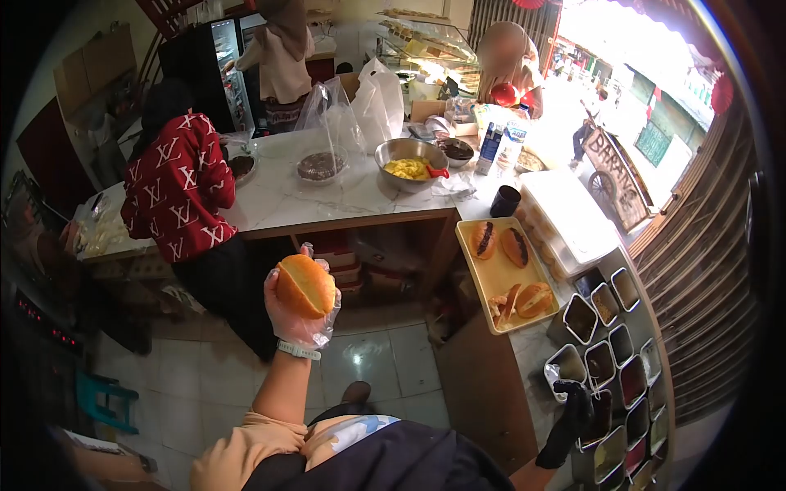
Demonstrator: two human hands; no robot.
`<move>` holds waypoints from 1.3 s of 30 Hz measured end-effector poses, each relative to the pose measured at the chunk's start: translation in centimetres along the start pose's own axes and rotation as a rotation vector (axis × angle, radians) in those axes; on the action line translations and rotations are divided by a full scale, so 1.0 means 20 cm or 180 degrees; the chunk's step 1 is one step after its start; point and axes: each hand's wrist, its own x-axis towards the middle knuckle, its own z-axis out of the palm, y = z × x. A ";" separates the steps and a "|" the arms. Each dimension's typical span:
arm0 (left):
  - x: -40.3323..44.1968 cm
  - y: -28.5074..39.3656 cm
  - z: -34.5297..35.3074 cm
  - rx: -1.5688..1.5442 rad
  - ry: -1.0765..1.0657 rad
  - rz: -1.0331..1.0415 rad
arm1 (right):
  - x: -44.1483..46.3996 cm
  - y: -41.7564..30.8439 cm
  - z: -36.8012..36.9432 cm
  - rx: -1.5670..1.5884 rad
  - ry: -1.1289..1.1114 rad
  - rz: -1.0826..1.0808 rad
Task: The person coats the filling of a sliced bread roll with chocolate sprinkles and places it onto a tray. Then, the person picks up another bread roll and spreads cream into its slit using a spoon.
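My left hand (304, 323), in a clear plastic glove, is closed around a golden bread bun (306, 286) and holds it up over the floor. A slit runs along the bun's top. At the right, my right hand (575, 412) wears a black glove and reaches over the metal filling containers (600, 360). Its fingers are curled at the near rim of a container with a pale inside (566, 365); what they grip is too small to make out. A yellow tray (483, 315) beyond holds two buns with dark filling and some cut bread pieces.
A large white-lidded box (569, 221) and a dark cup (505, 201) stand behind the tray. On the counter (282, 200) are a steel bowl (409, 164) of yellow filling, cartons and plastic bags. A person in a red sweater (180, 180) works at the left; others stand farther back.
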 end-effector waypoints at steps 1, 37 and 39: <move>0.00 0.02 0.00 0.0034 -0.0020 0.0021 | 0.00 -0.01 0.01 -0.0006 -0.0014 -0.0021; -0.45 0.64 -0.06 0.0453 0.0183 0.1536 | 0.28 -0.56 1.07 0.0470 -0.2025 -0.1392; -0.59 0.76 -0.05 0.0658 0.0323 0.1930 | 0.24 -0.63 1.25 0.0677 -0.2330 -0.1354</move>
